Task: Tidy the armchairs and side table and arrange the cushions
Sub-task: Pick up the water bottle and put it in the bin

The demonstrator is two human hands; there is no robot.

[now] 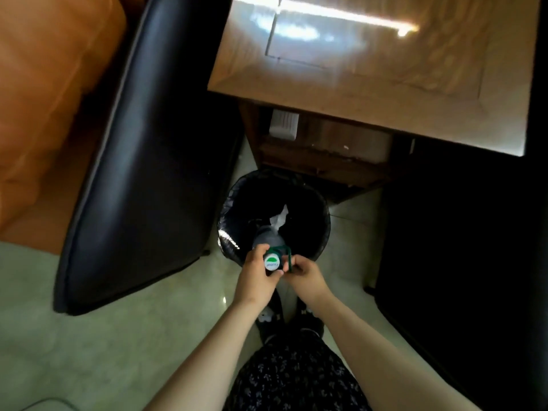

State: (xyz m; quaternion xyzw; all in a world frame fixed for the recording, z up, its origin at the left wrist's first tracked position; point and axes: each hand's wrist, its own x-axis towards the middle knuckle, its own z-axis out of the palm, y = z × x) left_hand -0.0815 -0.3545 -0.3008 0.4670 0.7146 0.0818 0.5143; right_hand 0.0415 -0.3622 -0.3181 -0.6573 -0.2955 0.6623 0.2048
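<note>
I hold a clear plastic bottle (pixel 268 237) with a white and green cap over the black-lined waste bin (pixel 321 229). My left hand (pixel 256 274) grips the bottle's neck just below the cap. My right hand (pixel 305 272) pinches the green carry handle at the cap. The bottle's body points down into the bin, above a piece of white paper (pixel 280 218). The wooden side table (pixel 385 93) stands beyond the bin. A black armchair arm (pixel 142 161) with an orange seat cushion (pixel 50 114) is on the left.
A second dark armchair (pixel 462 247) fills the right side. A white object (pixel 283 126) lies on the table's lower shelf. Pale floor tiles (pixel 89 336) spread at the lower left. My feet in dark shoes (pixel 272 318) stand just behind the bin.
</note>
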